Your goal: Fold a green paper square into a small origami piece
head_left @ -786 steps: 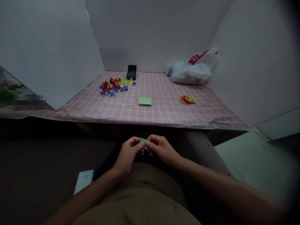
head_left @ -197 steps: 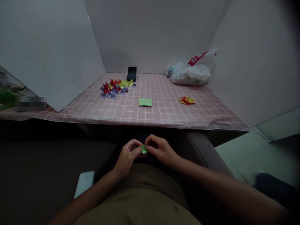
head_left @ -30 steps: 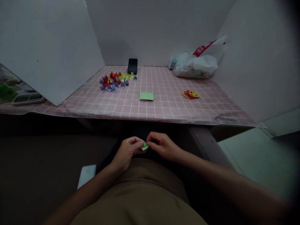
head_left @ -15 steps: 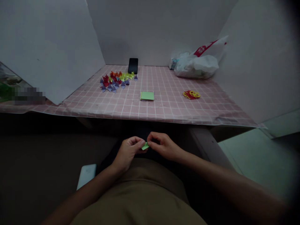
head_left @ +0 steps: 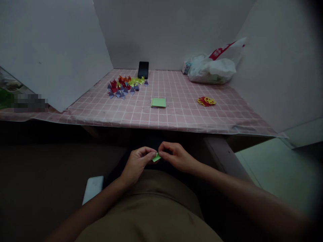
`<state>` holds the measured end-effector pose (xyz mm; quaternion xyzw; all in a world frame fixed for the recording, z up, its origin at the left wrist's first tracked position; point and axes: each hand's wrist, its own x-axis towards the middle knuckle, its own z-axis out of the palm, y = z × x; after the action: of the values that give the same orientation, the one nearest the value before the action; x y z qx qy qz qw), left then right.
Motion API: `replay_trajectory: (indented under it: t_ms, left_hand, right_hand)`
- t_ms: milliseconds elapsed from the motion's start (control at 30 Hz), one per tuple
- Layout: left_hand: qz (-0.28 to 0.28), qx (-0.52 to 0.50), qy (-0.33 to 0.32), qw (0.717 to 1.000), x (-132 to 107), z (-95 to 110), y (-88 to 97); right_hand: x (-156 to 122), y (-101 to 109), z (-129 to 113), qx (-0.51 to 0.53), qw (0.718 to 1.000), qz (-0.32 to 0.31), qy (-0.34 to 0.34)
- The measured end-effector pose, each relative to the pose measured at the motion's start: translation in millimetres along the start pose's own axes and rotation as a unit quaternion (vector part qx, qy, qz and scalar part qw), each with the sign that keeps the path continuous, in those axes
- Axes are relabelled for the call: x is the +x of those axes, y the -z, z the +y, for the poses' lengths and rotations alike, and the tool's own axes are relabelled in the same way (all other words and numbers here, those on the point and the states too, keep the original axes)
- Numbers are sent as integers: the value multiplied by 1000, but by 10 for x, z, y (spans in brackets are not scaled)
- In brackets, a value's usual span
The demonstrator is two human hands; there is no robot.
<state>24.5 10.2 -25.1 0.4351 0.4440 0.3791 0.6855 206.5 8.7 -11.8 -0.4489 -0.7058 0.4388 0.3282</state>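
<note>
Below the table's front edge, over my lap, my left hand (head_left: 137,163) and my right hand (head_left: 174,157) meet on a small folded piece of green paper (head_left: 156,157). Both hands pinch it with closed fingertips, the left from the left side and the right from the right. Most of the paper is hidden by my fingers. On the pink checked tablecloth (head_left: 176,114) lies a small stack of green paper squares (head_left: 158,102). A cluster of several small folded paper figures (head_left: 124,86) in purple, red, orange and yellow sits at the back left.
A black phone (head_left: 143,70) leans against the back wall. A white plastic bag (head_left: 213,70) sits at the back right. Red and yellow paper cut-outs (head_left: 206,101) lie on the right. White boards wall the table. A pale flat device (head_left: 92,189) rests beside my left forearm.
Over the last second my hands have barely moved, with small finger shifts on the green paper. Compared with the oldest frames the view has tilted slightly down.
</note>
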Motion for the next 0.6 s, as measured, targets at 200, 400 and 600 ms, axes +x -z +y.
replay_trajectory:
  t_ms: [200,400,600]
  left_hand:
    - [10,6,-6,1000,-9,18,-21]
    - [-1,-4,-9,1000,-9,28,-7]
    - [-17,-12,-4,1000,-5,7,29]
  right_hand:
    - [-19,-38,11,68,996,-22,-44]
    - [-11,-25,-4,112,992,-21,-55]
    - [-10,-17,-3,131,989,-22,-56]
